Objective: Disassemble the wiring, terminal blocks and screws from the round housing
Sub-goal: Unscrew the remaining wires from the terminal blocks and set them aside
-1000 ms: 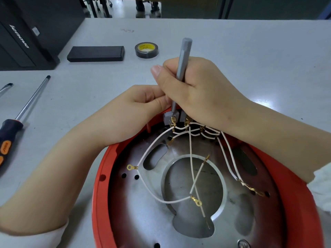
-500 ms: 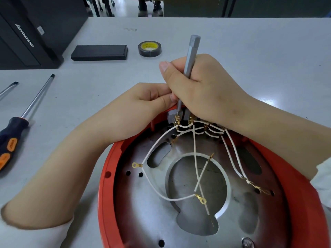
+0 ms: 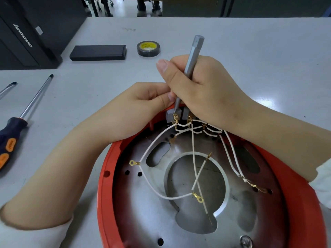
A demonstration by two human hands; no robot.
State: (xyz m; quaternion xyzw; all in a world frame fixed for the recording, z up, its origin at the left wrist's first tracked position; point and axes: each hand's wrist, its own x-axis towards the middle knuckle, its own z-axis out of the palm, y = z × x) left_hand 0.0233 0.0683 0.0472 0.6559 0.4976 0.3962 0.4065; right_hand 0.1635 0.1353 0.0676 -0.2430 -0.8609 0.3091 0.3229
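Observation:
A round red housing (image 3: 107, 176) with a metal plate inside lies on the grey table. White wires (image 3: 154, 144) with gold ring terminals fan out from grey terminal blocks (image 3: 169, 115) at its far rim. My right hand (image 3: 202, 92) grips a slim grey screwdriver (image 3: 194, 56), tip down on the left terminal block. My left hand (image 3: 141, 106) rests curled on the red rim beside that block, its fingertips pinched against the block's far side; the contact itself is hidden. A screw (image 3: 246, 241) sits in the plate at the near edge.
An orange-and-black screwdriver (image 3: 16, 122) lies at the left, with another tool tip (image 3: 9, 87) beside it. A black flat case (image 3: 98, 52) and a roll of black tape (image 3: 148, 48) lie at the back. A black computer tower (image 3: 26, 33) stands far left.
The hands and screwdriver keep their place on the terminal block; the screwdriver handle has tilted slightly to the right. The view has shifted a little.

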